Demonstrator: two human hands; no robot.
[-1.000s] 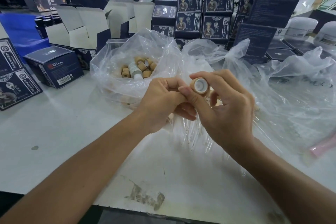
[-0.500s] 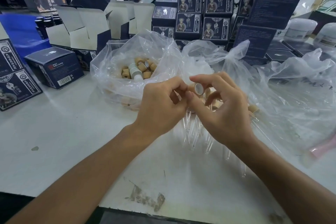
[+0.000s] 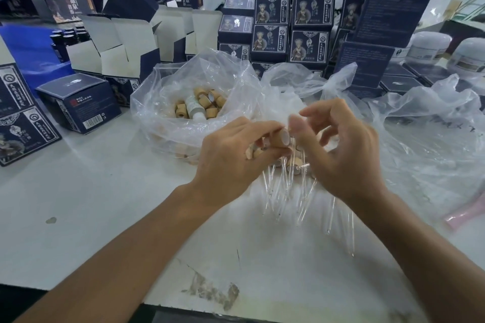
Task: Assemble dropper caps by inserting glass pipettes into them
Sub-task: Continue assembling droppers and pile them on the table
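I'm holding a tan cap [image 3: 281, 139] in my left hand [image 3: 231, 157], fingers curled round it w/ thumb underneath, its white open end facing my right hand [image 3: 346, 149]. Can't tell if a glass tube is already sitting in it; that part's blurred. My right hand is hanging just beside the cap, fingers loosely bent & spread, gripping nothing, the tips blurry. Both hands are hovering over the white table [image 3: 78, 204], near its middle.

Under my hands, glass pipettes [image 3: 286, 191] are lying in a loose bunch on clear plastic, thin tips pointing toward me, a few w/ tan caps at their far ends. Behind my left hand a clear plastic bag [image 3: 168, 113] is sitting open w/ more tan caps [image 3: 207, 105] & a small white bottle [image 3: 193, 107] inside. More crumpled plastic [image 3: 420, 139] is spreading off to the right, w/ something pink [image 3: 467, 214] at the right edge.

Dark blue boxes [image 3: 291, 26] are stacking up at the back, open white-lined cartons [image 3: 115, 44] on the left, one closed blue box [image 3: 78, 102] near the bag, white jars [image 3: 430, 44] far right.
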